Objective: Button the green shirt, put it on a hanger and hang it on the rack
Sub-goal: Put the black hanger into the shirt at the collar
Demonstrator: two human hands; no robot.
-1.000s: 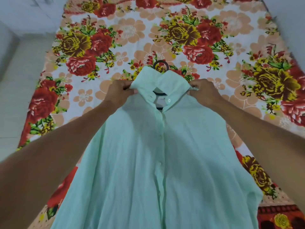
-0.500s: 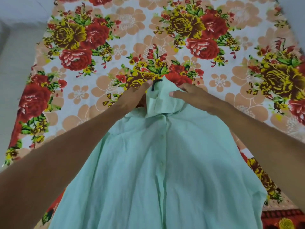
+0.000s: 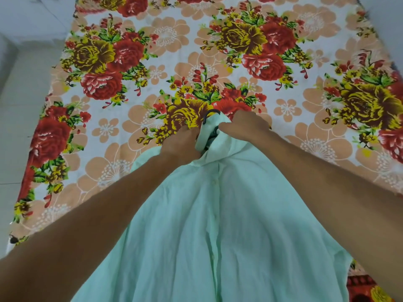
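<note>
The pale green shirt (image 3: 218, 225) hangs buttoned down its front, raised over the bed, its lower part spreading toward me. A dark hanger sits inside it; only the hook (image 3: 208, 115) pokes out above the bunched collar. My left hand (image 3: 182, 142) grips the collar and neck from the left. From the right, my right hand (image 3: 242, 125) is closed on the collar beside the hook. The hanger's body is hidden under the cloth. No rack is in view.
A bed with a floral sheet (image 3: 218, 51) of red, yellow and peach flowers fills the view beyond the shirt. Pale floor (image 3: 19, 105) runs along the left side, and a grey wall shows at the top right corner.
Both hands moved from the shirt's shoulders to the collar by the hook. The collar went from spread flat to bunched, and the shirt rose off the sheet.
</note>
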